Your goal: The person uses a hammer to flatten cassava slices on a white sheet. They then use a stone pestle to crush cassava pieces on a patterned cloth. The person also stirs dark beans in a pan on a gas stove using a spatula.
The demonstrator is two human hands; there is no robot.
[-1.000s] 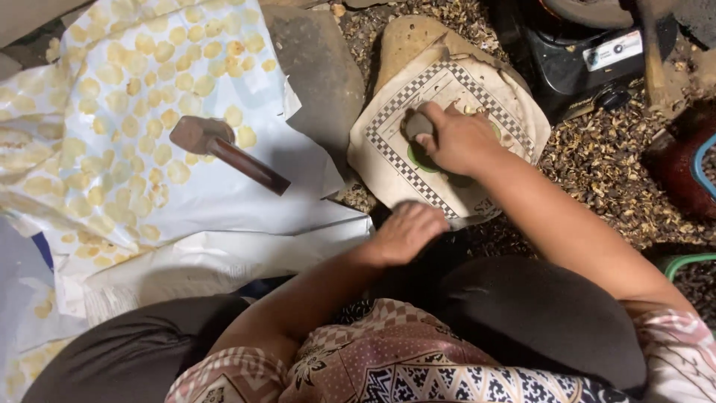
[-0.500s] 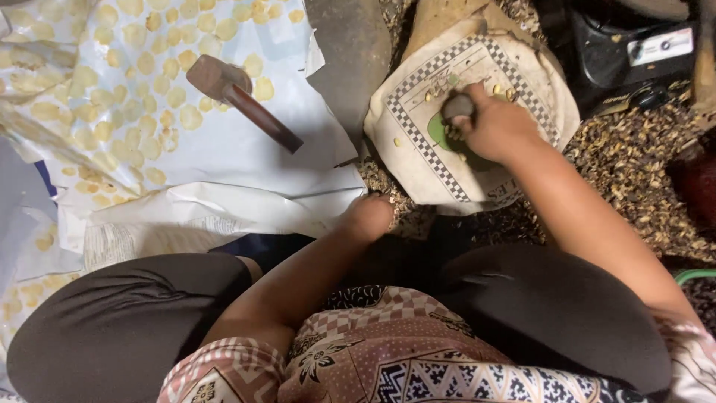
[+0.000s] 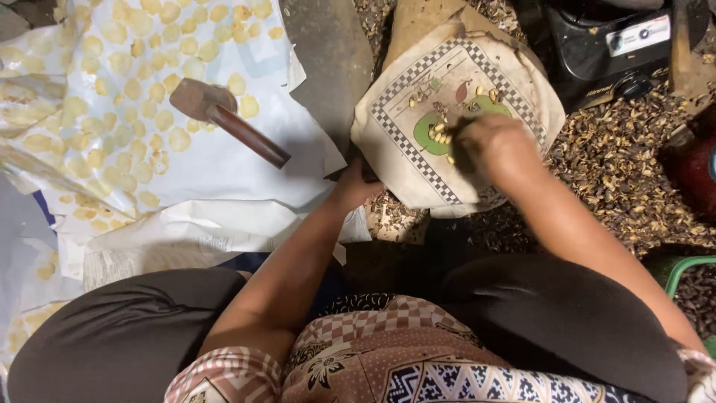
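The right hand (image 3: 498,149) hovered over a pale cloth (image 3: 403,160) with a chequered border and green patches, its fingers curled together and blurred, so whether they pinched anything could not be told. A few small yellow kernels (image 3: 441,136) lay on the cloth just beside the fingertips, on a green patch. The left hand (image 3: 356,185) rested at the cloth's near left edge, its fingers tucked under and hidden, so its grip could not be told. To the left, a wooden mallet (image 3: 224,118) lay on a white sheet (image 3: 209,175) among many flat yellow discs (image 3: 134,89). Brown husks (image 3: 619,142) covered the ground to the right, near a black machine (image 3: 597,45).
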